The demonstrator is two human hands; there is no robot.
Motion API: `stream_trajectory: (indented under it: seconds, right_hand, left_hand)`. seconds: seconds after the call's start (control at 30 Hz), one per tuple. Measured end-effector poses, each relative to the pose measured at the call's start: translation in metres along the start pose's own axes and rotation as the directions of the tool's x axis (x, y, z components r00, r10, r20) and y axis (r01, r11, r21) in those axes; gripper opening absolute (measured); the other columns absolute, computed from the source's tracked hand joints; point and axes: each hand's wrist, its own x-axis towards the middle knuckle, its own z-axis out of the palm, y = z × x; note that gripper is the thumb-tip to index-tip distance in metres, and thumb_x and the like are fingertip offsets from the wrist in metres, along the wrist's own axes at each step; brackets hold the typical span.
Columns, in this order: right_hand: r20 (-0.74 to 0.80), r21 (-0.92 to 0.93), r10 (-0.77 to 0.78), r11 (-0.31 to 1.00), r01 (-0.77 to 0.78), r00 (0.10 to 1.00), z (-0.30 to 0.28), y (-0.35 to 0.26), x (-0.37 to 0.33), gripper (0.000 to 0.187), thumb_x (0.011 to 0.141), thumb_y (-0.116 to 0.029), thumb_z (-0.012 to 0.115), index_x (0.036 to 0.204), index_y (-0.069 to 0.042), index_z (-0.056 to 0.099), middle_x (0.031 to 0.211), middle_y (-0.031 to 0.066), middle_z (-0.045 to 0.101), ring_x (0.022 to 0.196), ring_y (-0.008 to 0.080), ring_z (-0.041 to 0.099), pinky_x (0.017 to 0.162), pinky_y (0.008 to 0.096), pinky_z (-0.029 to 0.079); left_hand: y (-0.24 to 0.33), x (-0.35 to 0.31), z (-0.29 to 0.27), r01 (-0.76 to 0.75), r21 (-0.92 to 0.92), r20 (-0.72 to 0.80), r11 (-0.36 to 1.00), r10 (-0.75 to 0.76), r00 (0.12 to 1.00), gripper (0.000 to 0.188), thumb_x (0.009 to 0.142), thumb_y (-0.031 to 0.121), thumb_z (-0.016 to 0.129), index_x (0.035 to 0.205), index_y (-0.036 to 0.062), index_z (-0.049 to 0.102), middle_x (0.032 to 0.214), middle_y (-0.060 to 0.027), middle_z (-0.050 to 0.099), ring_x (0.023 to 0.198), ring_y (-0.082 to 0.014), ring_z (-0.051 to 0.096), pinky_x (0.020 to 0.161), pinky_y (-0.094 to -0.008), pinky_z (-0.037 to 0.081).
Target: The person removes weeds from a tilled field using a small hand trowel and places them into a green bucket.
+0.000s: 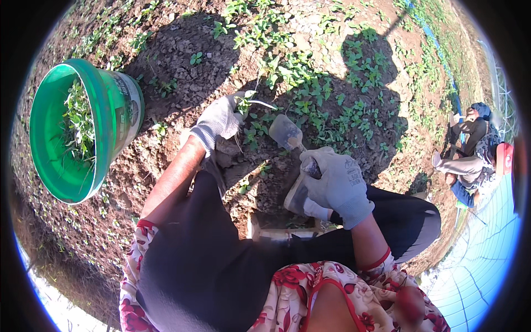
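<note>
My left hand (217,123), in a pale work glove, is closed around a small uprooted weed (249,102). Its leaves poke out past the fingers, and thin roots seem to hang below. My right hand (340,182), gloved too, grips the handle of a small trowel (285,133). The trowel's soil-smeared blade points up and left, just above the ground and to the right of my left hand. Low green plants (312,105) grow from the cracked soil beyond both hands.
A green bucket (40,135), tipped toward me, stands at the left with pulled greens (80,124) inside. My bent legs (221,238) and a shoe (298,196) are close below my hands. Another person (473,138) sits at the far right, near a blue hose (437,44).
</note>
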Motion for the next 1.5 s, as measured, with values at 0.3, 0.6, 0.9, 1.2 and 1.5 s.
stream_trajectory:
  seconds: [0.3,0.6,0.9,1.2,1.5]
  right_hand:
    - [0.088,-0.137,0.026,0.990,-0.014,0.996,0.041,-0.009,0.015,0.019,0.077,-0.022,0.062,0.088,-0.007,0.062,0.077,0.0176,0.065,0.073,0.0369,0.064,0.068,0.0466,0.050]
    - [0.145,-0.111,0.008,0.994,0.009,0.989,0.082,0.006,0.046,0.017,0.076,-0.020,0.060,0.087,-0.006,0.062,0.079,0.0179,0.066,0.078,0.0367,0.066,0.071,0.0468,0.051]
    - [0.227,0.057,-0.059,0.997,0.047,0.972,0.094,0.069,0.072,0.022,0.080,-0.025,0.060,0.099,-0.014,0.066,0.094,0.0132,0.068,0.089,0.0344,0.065,0.081,0.0423,0.051]
    - [0.283,0.018,0.016,1.000,-0.022,0.959,0.080,0.024,0.090,0.024,0.081,-0.027,0.057,0.099,-0.017,0.070,0.099,0.0145,0.068,0.094,0.0324,0.065,0.085,0.0409,0.051]
    - [0.146,0.122,-0.085,0.990,0.068,0.986,0.103,0.068,0.084,0.019,0.079,-0.026,0.060,0.093,-0.015,0.067,0.091,0.0127,0.069,0.087,0.0337,0.065,0.077,0.0430,0.051]
  left_hand:
    - [-0.009,0.023,0.069,-0.078,0.461,-0.008,0.884,0.092,0.996,0.024,0.078,0.018,0.065,0.100,0.0094,0.061,0.097,-0.0155,0.062,0.095,-0.0364,0.060,0.081,-0.0442,0.048]
    - [-0.032,0.030,0.074,0.004,0.411,-0.184,0.912,0.079,0.980,0.013,0.076,0.012,0.056,0.088,0.0086,0.058,0.090,-0.0176,0.061,0.089,-0.0374,0.060,0.077,-0.0470,0.047]
    - [-0.009,0.022,0.055,0.145,0.362,-0.183,0.921,-0.082,0.980,0.020,0.075,0.013,0.056,0.093,0.0092,0.062,0.093,-0.0179,0.065,0.092,-0.0363,0.063,0.078,-0.0466,0.049]
    - [-0.017,0.014,0.048,0.256,0.348,-0.196,0.902,-0.197,0.961,0.023,0.082,0.029,0.065,0.098,0.0134,0.068,0.091,-0.0154,0.068,0.092,-0.0335,0.064,0.079,-0.0436,0.050]
    - [-0.019,0.019,0.028,0.169,0.194,-0.347,0.966,-0.093,0.933,0.034,0.078,0.034,0.073,0.099,0.0064,0.069,0.076,-0.0149,0.068,0.072,-0.0268,0.067,0.066,-0.0352,0.051]
